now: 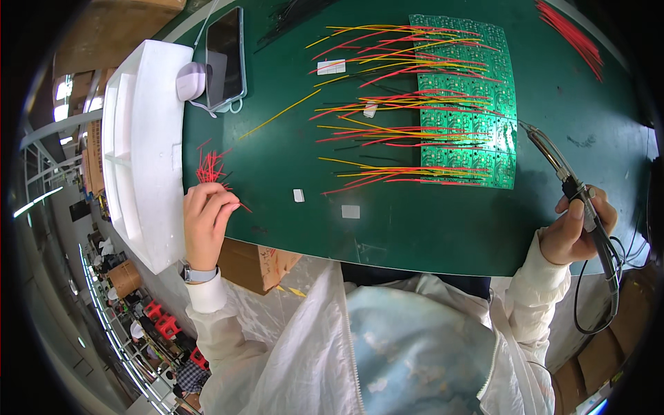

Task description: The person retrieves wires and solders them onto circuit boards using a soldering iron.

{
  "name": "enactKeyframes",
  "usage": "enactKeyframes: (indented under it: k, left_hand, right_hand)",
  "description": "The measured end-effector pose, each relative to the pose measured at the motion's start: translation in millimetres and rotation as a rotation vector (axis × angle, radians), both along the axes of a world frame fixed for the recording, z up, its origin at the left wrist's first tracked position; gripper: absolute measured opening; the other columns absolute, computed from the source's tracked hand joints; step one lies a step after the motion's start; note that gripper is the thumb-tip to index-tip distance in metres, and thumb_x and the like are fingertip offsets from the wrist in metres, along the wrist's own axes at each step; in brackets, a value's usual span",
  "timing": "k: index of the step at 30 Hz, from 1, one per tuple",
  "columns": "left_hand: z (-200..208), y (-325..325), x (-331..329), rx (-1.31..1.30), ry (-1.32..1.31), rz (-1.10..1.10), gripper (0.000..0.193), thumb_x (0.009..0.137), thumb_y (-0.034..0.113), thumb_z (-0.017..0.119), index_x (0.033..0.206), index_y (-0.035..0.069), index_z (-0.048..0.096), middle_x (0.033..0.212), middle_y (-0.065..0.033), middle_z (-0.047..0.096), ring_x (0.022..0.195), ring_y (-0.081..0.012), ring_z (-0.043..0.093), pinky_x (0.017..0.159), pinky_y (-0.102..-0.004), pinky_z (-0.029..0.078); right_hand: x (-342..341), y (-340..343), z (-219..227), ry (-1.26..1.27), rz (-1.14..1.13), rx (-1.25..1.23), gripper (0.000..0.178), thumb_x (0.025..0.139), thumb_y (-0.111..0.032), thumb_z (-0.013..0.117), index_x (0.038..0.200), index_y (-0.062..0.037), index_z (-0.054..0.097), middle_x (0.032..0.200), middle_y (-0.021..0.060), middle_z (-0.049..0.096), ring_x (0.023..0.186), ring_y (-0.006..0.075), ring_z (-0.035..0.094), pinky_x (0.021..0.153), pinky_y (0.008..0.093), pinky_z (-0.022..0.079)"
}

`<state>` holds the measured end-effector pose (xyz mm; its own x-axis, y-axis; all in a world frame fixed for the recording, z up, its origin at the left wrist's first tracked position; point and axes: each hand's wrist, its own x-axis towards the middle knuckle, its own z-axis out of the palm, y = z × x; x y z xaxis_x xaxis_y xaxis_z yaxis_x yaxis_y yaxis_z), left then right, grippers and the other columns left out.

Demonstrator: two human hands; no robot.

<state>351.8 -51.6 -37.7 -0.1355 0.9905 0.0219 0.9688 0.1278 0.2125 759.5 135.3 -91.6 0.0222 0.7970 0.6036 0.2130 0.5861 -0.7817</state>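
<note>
My left hand [207,214] is closed at the near edge of a small pile of short red wires [209,166], thumb and fingers pinched on a red wire [245,206] whose end sticks out to the right. In my right hand [577,225] is a soldering iron [566,173] with a feed tube along its shaft. Its tip points up and left, close to the right edge of a green circuit board panel [501,90]. Red, yellow and black wires [387,135] lie in several rows across the panel, their loose ends reaching left over the mat.
A white foam tray [149,159] stands at the left table edge, with an earphone case [191,81] and a phone [225,55] beside it. A bundle of red wires [570,38] lies far right. A single yellow wire [280,114] and paper labels [351,211] rest on the green mat [415,228].
</note>
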Motion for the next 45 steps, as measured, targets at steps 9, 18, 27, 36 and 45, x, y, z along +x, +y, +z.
enactKeyframes:
  k: [9, 18, 27, 36, 45]
  left_hand:
    - [2.4, 18.0, 18.9, -0.074, 0.147, -0.157, 0.013, 0.076, 0.001, 0.063, 0.087, 0.005, 0.057, 0.091, -0.0053, 0.056, 0.085, -0.0259, 0.051, 0.079, -0.0370, 0.038]
    - [-28.6, 73.3, 110.0, 0.444, -0.314, 0.211, 0.017, 0.080, -0.010, 0.059, 0.094, -0.001, 0.059, 0.089, -0.0115, 0.062, 0.076, -0.0231, 0.060, 0.069, -0.0313, 0.049]
    - [-25.4, 149.7, 215.5, 0.393, -0.503, -0.148, 0.020, 0.070, -0.011, 0.068, 0.085, 0.001, 0.062, 0.081, -0.0056, 0.057, 0.062, -0.0127, 0.053, 0.055, -0.0252, 0.043]
    - [-30.2, 156.3, 225.0, 0.369, -0.465, -0.117, 0.013, 0.072, -0.004, 0.071, 0.083, 0.000, 0.064, 0.079, -0.0053, 0.059, 0.062, -0.0125, 0.052, 0.056, -0.0245, 0.042]
    - [-30.7, 159.3, 224.9, 0.358, -0.439, -0.143, 0.014, 0.072, -0.006, 0.070, 0.084, 0.000, 0.064, 0.079, -0.0037, 0.058, 0.063, -0.0114, 0.051, 0.055, -0.0237, 0.041]
  right_hand:
    - [0.1, -2.7, 3.0, 0.012, -0.055, -0.001, 0.031, 0.081, -0.020, 0.068, 0.092, 0.0008, 0.048, 0.072, 0.0126, 0.054, 0.051, 0.0116, 0.048, 0.049, 0.0220, 0.040]
    - [-0.4, -15.9, 5.9, 0.079, -0.085, -0.078, 0.035, 0.078, -0.021, 0.072, 0.091, -0.0012, 0.047, 0.072, 0.0122, 0.054, 0.051, 0.0112, 0.049, 0.052, 0.0220, 0.041]
    - [7.9, -24.9, 3.5, 0.127, -0.097, -0.133, 0.037, 0.073, -0.020, 0.072, 0.090, -0.0026, 0.045, 0.072, 0.0122, 0.052, 0.055, 0.0147, 0.048, 0.052, 0.0253, 0.040]
    - [10.9, -27.4, 6.2, 0.112, -0.031, -0.187, 0.035, 0.069, -0.015, 0.069, 0.091, -0.0026, 0.043, 0.073, 0.0122, 0.052, 0.053, 0.0140, 0.048, 0.052, 0.0250, 0.041]
    - [11.3, -24.3, 5.0, 0.089, 0.043, -0.155, 0.035, 0.068, -0.011, 0.067, 0.093, -0.0012, 0.043, 0.073, 0.0132, 0.053, 0.052, 0.0131, 0.047, 0.050, 0.0234, 0.040]
